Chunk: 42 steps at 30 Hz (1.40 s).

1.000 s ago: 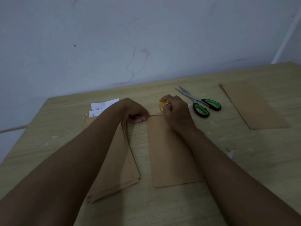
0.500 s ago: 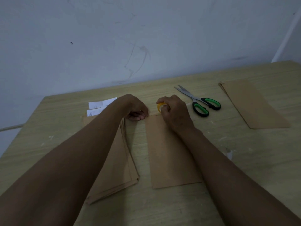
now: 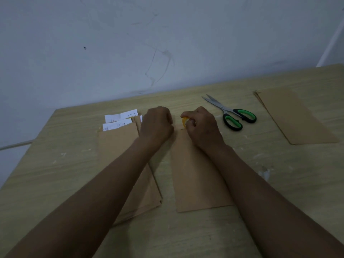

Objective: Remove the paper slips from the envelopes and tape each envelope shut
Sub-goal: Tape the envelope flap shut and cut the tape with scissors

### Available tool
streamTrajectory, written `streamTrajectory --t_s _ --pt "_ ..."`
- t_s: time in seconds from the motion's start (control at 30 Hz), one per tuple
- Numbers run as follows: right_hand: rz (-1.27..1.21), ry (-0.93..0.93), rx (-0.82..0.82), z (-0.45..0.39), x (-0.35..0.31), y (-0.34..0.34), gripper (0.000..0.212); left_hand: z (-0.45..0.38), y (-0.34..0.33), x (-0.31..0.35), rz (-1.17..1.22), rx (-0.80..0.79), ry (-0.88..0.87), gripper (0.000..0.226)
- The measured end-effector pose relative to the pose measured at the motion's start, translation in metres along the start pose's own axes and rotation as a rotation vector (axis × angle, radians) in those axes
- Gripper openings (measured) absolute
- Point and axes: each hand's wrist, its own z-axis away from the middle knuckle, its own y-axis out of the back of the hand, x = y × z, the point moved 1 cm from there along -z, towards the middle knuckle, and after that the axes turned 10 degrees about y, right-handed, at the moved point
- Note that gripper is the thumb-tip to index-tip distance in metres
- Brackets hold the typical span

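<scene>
While the stack of unprocessed envelopes (image 3: 119, 146), paper slips (image 3: 119, 121) protruding, lies at left, the left hand (image 3: 157, 125) has shifted to the centre envelope (image 3: 197, 174) top edge; its curled fingers' contents cannot be determined. The right hand (image 3: 202, 127) grips the yellow tape roll (image 3: 184, 122) there. Sealing appears underway. Scissors (image 3: 231, 113) and a finished envelope pile (image 3: 296, 116) lie right.
</scene>
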Motion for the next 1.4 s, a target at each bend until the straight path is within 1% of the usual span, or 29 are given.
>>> streamTrajectory --t_s 0.07,0.13,0.2,0.23,0.27,0.37,0.43,0.5,0.63,0.77,0.83,0.93,1.03,1.13,1.27,1.33,1.4 --pt "0.007 -0.007 -0.002 0.000 0.000 0.000 0.036 0.011 -0.009 -0.002 -0.016 0.096 -0.102 0.014" --pt "0.006 -0.017 -0.001 0.001 -0.002 -0.001 0.037 0.013 -0.012 -0.007 0.029 0.124 -0.088 0.017" --pt "-0.002 -0.019 0.001 0.001 -0.003 0.000 0.040 0.010 -0.012 -0.012 0.098 0.108 -0.045 0.017" --pt "-0.005 -0.020 0.000 0.002 -0.003 0.001 0.040 0.010 -0.011 -0.013 0.093 0.103 -0.047 0.019" --pt "-0.005 -0.022 -0.001 0.002 -0.003 0.001 0.039 0.010 -0.011 -0.013 0.063 0.102 -0.078 0.022" --pt "0.001 -0.031 -0.004 0.002 -0.001 0.000 0.036 0.016 -0.015 -0.010 -0.009 0.094 -0.255 0.031" --pt "-0.005 -0.036 -0.006 0.001 0.000 0.000 0.036 0.023 -0.018 -0.005 -0.001 0.096 -0.335 0.031" --pt "-0.008 -0.043 -0.012 0.001 0.001 0.000 0.036 0.031 -0.023 -0.003 -0.019 0.104 -0.379 0.030" --pt "-0.011 -0.037 -0.006 0.002 0.002 0.002 0.037 0.039 -0.030 -0.007 -0.074 0.096 -0.360 0.028" --pt "-0.011 -0.048 -0.014 0.002 0.001 0.003 0.037 0.045 -0.029 -0.002 -0.087 0.102 -0.315 0.044" --pt "0.011 -0.059 0.013 0.004 0.004 0.008 0.037 0.046 -0.027 0.001 -0.080 0.092 -0.309 0.052" --pt "0.042 -0.065 0.030 0.006 0.012 0.018 0.037 0.046 -0.027 0.001 -0.120 0.088 -0.300 0.057" --pt "0.056 -0.037 0.008 0.009 0.012 0.020 0.039 0.045 -0.032 0.001 -0.172 0.109 -0.301 0.051" --pt "0.048 -0.026 0.032 0.011 0.011 0.020 0.042 0.045 -0.035 0.001 -0.156 0.123 -0.286 0.044" --pt "0.058 -0.041 0.029 0.012 0.010 0.021 0.046 0.043 -0.038 0.003 -0.123 0.150 -0.262 0.045" --pt "0.070 -0.053 0.026 0.012 0.009 0.021 0.045 0.040 -0.041 0.004 -0.109 0.176 -0.283 0.047" --pt "0.072 -0.056 0.024 0.013 0.008 0.020 0.039 0.037 -0.045 0.006 -0.139 0.169 -0.296 0.040"
